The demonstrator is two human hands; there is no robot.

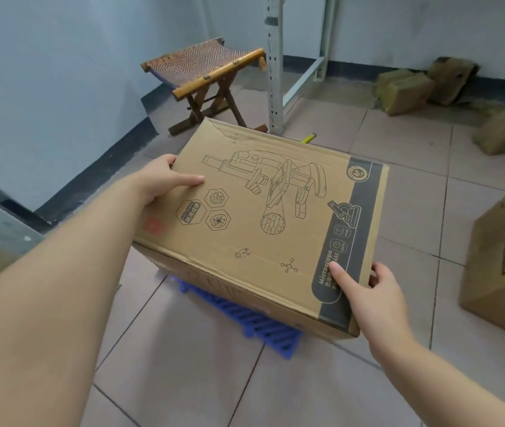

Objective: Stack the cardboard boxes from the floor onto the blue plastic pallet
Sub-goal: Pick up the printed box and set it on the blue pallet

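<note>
A cardboard box (260, 217) printed with a microscope drawing fills the middle of the head view, its printed face up. My left hand (165, 177) grips its left edge, thumb on top. My right hand (368, 291) grips its near right corner, thumb on the dark printed band. Under the box lies the blue plastic pallet (263, 325), of which only the near corner shows. Whether the box rests on the pallet or hangs just above it, I cannot tell.
Another cardboard box (504, 272) stands on the tiled floor at the right edge. Several smaller brown boxes (405, 90) lie by the far wall. A folding wooden stool (205, 72) and a metal rack upright (274, 66) stand behind the pallet.
</note>
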